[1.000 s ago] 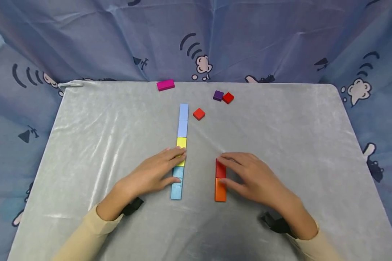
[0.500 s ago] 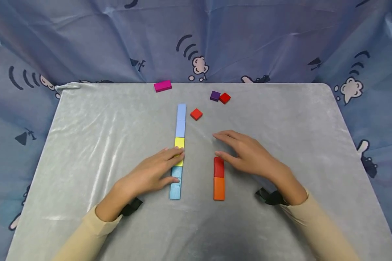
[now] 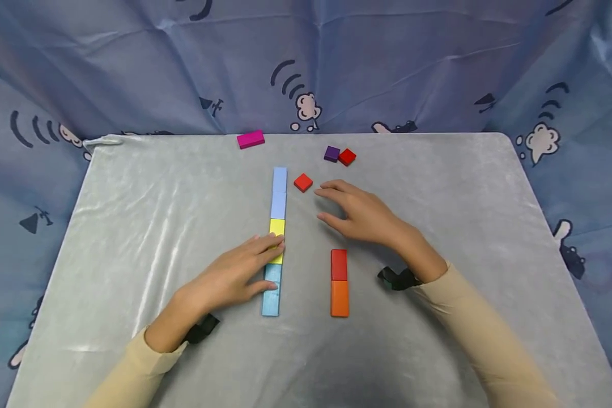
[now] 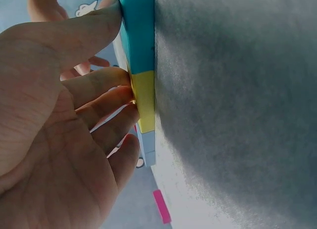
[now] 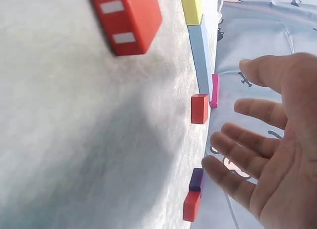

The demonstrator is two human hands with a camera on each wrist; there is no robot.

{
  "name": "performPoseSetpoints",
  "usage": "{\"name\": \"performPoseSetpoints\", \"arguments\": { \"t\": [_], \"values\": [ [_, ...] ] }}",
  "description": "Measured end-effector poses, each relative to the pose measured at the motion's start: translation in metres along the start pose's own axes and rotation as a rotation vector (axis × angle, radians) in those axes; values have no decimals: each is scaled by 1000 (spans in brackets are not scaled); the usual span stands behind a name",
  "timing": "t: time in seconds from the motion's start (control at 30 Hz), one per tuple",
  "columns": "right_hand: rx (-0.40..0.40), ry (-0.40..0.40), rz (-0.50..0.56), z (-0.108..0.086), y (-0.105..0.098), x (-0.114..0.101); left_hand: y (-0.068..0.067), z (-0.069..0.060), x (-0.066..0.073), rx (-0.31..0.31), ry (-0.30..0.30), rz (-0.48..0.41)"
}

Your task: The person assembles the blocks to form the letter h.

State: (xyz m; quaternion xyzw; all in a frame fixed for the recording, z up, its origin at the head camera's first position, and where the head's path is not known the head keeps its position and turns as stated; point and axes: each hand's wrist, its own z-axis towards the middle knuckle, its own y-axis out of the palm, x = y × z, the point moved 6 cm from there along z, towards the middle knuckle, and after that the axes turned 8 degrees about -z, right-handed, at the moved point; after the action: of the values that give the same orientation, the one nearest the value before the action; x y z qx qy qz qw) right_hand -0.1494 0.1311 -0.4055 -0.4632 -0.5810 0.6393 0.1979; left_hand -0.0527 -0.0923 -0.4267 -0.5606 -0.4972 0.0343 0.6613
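In the head view, the left hand (image 3: 229, 276) rests loosely extended fingers on the yellow block (image 3: 277, 227); the right hand (image 3: 361, 214) hovers near a red block (image 3: 303, 183) toward the table's (image 3: 438, 175) far edge. In the left-wrist view, the thumb touches a teal block (image 4: 139, 35); in the right-wrist view, fingers are spread.

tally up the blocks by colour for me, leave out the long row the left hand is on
red blocks: 3
orange block: 1
purple block: 1
magenta block: 1
total: 6
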Motion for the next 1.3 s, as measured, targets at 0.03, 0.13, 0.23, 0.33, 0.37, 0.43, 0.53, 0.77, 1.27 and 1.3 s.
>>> {"name": "performPoseSetpoints", "arguments": {
  "t": [0.03,0.13,0.23,0.33,0.37,0.43,0.53,0.77,1.27,1.3],
  "values": [
    [4,7,0,4,0,0,-1,-1,-1,6,-1,0],
    [19,55,3,18,0,0,-5,-4,-2,27,6,4],
    [34,125,6,29,-2,3,-7,-5,-2,32,10,-1],
    [38,175,15,38,-2,6,-6,-6,-3,29,4,-5],
    [34,184,17,41,-2,6,-6,-6,-3,27,1,-5],
    [25,190,4,47,0,5,-5,-6,-3,27,2,-2],
    [5,190,-35,53,1,2,-4,-5,-2,17,1,-4],
    [12,130,-95,65,3,-11,-4,-2,-2,12,-3,0],
    [-33,136,-90,73,9,-14,1,1,0,17,22,7],
    [-34,137,-89,73,10,-14,2,1,0,17,21,8]
  ]
}}
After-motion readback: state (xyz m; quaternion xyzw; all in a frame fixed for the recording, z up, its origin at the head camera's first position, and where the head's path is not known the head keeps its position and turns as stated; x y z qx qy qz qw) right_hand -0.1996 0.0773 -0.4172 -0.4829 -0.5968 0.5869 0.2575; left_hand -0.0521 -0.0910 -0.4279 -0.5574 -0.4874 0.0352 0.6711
